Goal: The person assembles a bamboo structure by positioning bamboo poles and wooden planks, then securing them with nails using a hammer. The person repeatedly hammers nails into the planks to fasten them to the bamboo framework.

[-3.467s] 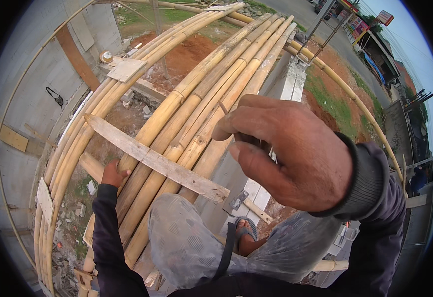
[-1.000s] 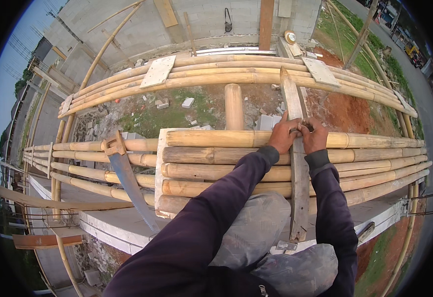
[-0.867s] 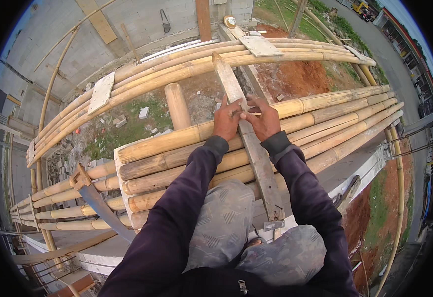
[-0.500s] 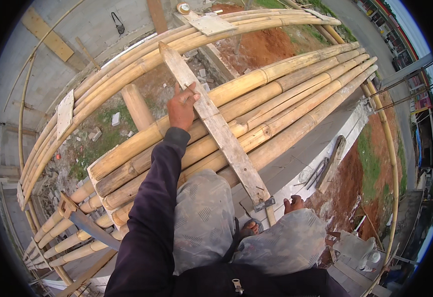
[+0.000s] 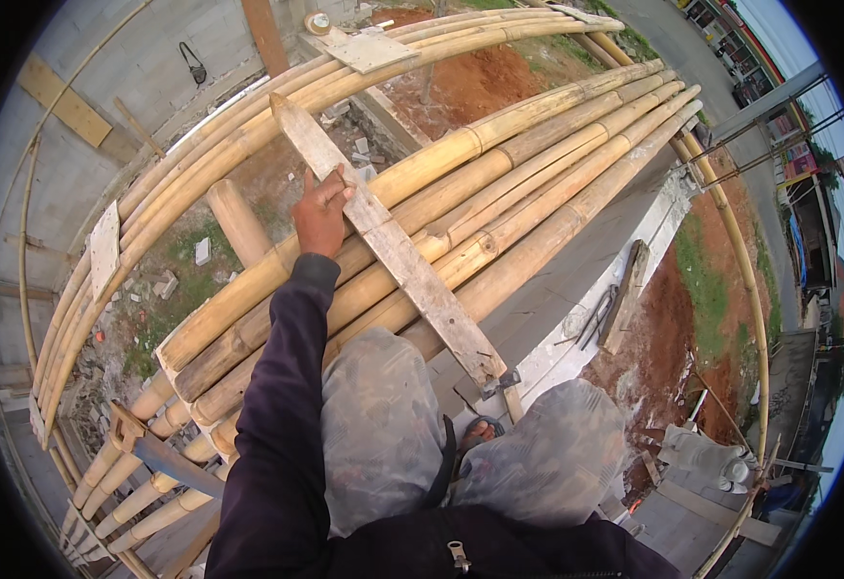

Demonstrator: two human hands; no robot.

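Observation:
A long weathered wooden plank (image 5: pixel 398 249) lies crosswise over several bamboo poles (image 5: pixel 499 159). My left hand (image 5: pixel 319 217) grips the plank's left edge near its far, pointed end, its fingertips on the wood. At the near end of the plank a nail sticks up, and a hammer (image 5: pixel 499 380) is beside it with its wooden handle toward me. My right hand is out of sight, perhaps behind my right knee (image 5: pixel 552 444).
A handsaw (image 5: pixel 166 454) hangs on the lower bamboo at left. Another bundle of bamboo (image 5: pixel 219 145) curves along the far side, with small boards on it. Beyond the grey block wall (image 5: pixel 576 280), metal bars and a timber offcut (image 5: pixel 624 294) lie on its white ledge.
The whole view has shifted slightly. My right hand, earlier beside the hammer, has gone out of sight. The left hand stays on the plank.

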